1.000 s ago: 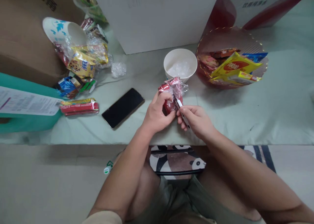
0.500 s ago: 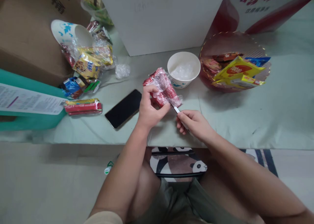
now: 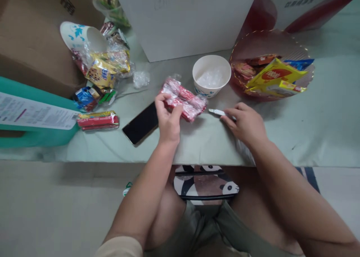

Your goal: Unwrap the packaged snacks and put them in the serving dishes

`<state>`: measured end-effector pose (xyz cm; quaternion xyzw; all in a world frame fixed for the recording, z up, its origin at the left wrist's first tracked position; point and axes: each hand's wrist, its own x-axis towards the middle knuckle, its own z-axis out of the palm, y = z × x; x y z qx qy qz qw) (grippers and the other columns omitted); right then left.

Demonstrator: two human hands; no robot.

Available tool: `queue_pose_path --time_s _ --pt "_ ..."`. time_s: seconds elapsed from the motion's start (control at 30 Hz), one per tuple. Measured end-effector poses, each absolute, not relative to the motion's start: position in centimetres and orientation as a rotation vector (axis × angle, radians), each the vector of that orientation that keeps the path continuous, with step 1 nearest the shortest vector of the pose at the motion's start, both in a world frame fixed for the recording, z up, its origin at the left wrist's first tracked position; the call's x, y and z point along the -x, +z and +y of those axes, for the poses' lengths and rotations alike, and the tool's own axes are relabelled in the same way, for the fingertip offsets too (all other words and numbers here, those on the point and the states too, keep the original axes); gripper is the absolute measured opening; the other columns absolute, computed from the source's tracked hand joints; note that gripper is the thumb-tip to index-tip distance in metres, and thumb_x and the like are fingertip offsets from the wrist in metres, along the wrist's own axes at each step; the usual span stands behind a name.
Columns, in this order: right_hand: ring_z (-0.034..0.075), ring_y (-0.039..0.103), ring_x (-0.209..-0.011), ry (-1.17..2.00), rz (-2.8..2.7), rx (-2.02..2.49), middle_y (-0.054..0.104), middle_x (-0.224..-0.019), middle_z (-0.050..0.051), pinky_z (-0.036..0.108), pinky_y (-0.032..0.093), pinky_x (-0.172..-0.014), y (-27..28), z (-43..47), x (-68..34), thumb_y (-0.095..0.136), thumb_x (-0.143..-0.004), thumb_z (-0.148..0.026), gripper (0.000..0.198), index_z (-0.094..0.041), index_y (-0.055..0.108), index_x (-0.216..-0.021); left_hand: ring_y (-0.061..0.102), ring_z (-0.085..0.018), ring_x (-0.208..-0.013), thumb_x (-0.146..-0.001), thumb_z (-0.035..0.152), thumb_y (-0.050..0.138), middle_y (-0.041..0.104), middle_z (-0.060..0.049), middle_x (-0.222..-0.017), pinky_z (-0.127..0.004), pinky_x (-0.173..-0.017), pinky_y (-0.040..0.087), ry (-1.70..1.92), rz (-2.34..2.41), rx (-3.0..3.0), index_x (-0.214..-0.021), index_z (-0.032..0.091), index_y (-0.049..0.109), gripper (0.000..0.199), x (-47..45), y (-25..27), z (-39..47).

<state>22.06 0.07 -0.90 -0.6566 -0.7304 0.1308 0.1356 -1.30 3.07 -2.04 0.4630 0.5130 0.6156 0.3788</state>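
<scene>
My left hand [image 3: 169, 122] grips a red packet in clear plastic wrap [image 3: 187, 99], thumb on the near side and fingers over the top. The packet is tilted, and its printing cannot be read. To its right, my right hand [image 3: 247, 123] is closed around a small white-handled knife [image 3: 219, 113], its tip pointing left toward the packet but apart from it. Just behind the packet stands a paper cup [image 3: 211, 90] with crumpled clear plastic inside. A black phone [image 3: 140, 125] lies flat to the left, partly covered by my left hand.
A clear, gold-rimmed bowl of snack packets [image 3: 237, 88] stands at the right. Snack wrappers [image 3: 102, 75] and a tipped paper cup [image 3: 74, 35] lie at the left. A white box [image 3: 185, 24] rises behind; a green carton [image 3: 42, 137] borders the left.
My right hand has drawn the knife away from the packet, to the right. My left hand has turned the packet so that it lies more level and slightly left.
</scene>
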Motion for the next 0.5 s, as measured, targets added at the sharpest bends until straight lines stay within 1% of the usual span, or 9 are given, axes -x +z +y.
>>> queue_pose_path --time_s 0.1,0.2,0.23,0.3,0.33,0.4,0.43,0.47,0.5 --pt "0.026 0.06 -0.088 0.243 -2.101 1.995 0.069 -0.1 0.011 0.034 0.036 -0.067 -0.9 0.3 -23.3 0.058 -0.093 -0.037 0.025 -0.024 0.079 -0.099 0.06 -0.014 -0.081 -0.088 0.027 0.064 0.058 0.0 -0.098 -0.027 -0.076 0.053 1.479 1.279 -1.168 -0.108 0.03 0.047 0.027 -0.9 -2.7 1.5" --pt "0.031 0.063 -0.097 0.143 -1.984 2.024 0.071 -0.109 0.014 0.041 0.043 -0.077 -0.8 0.1 -23.8 0.055 -0.092 -0.03 0.029 -0.023 0.077 -0.109 0.062 -0.015 -0.083 -0.088 0.023 0.06 0.061 -0.001 -0.101 -0.03 -0.079 0.054 1.326 1.308 -1.226 -0.114 0.03 0.049 0.029 -2.5 -2.4 -0.1" --pt "0.033 0.063 -0.101 0.141 -1.953 1.979 0.071 -0.111 0.015 0.043 0.046 -0.082 -0.7 0.0 -23.7 0.053 -0.09 -0.025 0.031 -0.021 0.075 -0.112 0.063 -0.016 -0.087 -0.087 0.022 0.061 0.063 -0.002 -0.103 -0.032 -0.083 0.055 1.281 1.346 -1.289 -0.116 0.029 0.05 0.031 -2.8 -2.2 -0.6" --pt "0.033 0.063 -0.11 0.195 -1.961 1.783 0.07 -0.118 0.017 0.046 0.048 -0.092 -0.7 -0.3 -23.2 0.052 -0.084 -0.018 0.04 -0.017 0.071 -0.12 0.064 -0.022 -0.108 -0.084 0.022 0.063 0.063 -0.007 -0.115 -0.04 -0.098 0.053 1.234 1.473 -1.486 -0.115 0.027 0.054 0.032 -2.8 -1.7 -1.2" --pt "0.033 0.062 -0.115 0.238 -1.996 1.656 0.068 -0.123 0.017 0.046 0.048 -0.097 -0.8 -0.4 -22.7 0.052 -0.081 -0.015 0.046 -0.016 0.068 -0.124 0.06 -0.026 -0.122 -0.083 0.023 0.066 0.06 -0.01 -0.126 -0.045 -0.107 0.049 1.243 1.548 -1.596 -0.113 0.025 0.056 0.032 -2.5 -1.6 -1.2" --pt "0.031 0.059 -0.123 0.334 -2.09 1.426 0.065 -0.133 0.016 0.045 0.046 -0.103 -1.2 -0.5 -21.5 0.051 -0.078 -0.011 0.055 -0.018 0.063 -0.131 0.044 -0.033 -0.144 -0.078 0.025 0.072 0.047 -0.014 -0.148 -0.05 -0.118 0.041 1.307 1.67 -1.769 -0.108 0.024 0.059 0.033 -1.6 -1.5 -0.8" --pt "0.03 0.058 -0.123 0.371 -2.132 1.353 0.065 -0.133 0.015 0.045 0.045 -0.103 -1.4 -0.6 -20.9 0.05 -0.078 -0.01 0.057 -0.019 0.063 -0.132 0.043 -0.033 -0.146 -0.075 0.025 0.075 0.042 -0.015 -0.155 -0.049 -0.119 0.04 1.334 1.688 -1.813 -0.109 0.024 0.059 0.037 -1.1 -1.6 -0.4" --pt "0.029 0.059 -0.119 0.395 -2.166 1.314 0.067 -0.128 0.014 0.044 0.044 -0.101 -1.6 -0.6 -20.4 0.049 -0.079 -0.009 0.056 -0.021 0.064 -0.131 0.047 -0.032 -0.143 -0.073 0.025 0.077 0.045 -0.015 -0.154 -0.048 -0.117 0.042 1.318 1.664 -1.851 -0.112 0.024 0.058 0.043 -0.7 -1.7 0.1" --pt "0.028 0.06 -0.112 0.407 -2.191 1.3 0.069 -0.118 0.012 0.043 0.044 -0.097 -1.8 -0.6 -20.0 0.049 -0.08 -0.009 0.052 -0.022 0.066 -0.127 0.053 -0.03 -0.137 -0.072 0.024 0.077 0.053 -0.014 -0.146 -0.046 -0.114 0.046 1.272 1.636 -1.862 -0.115 0.024 0.057 0.047 -0.2 -1.8 0.7"
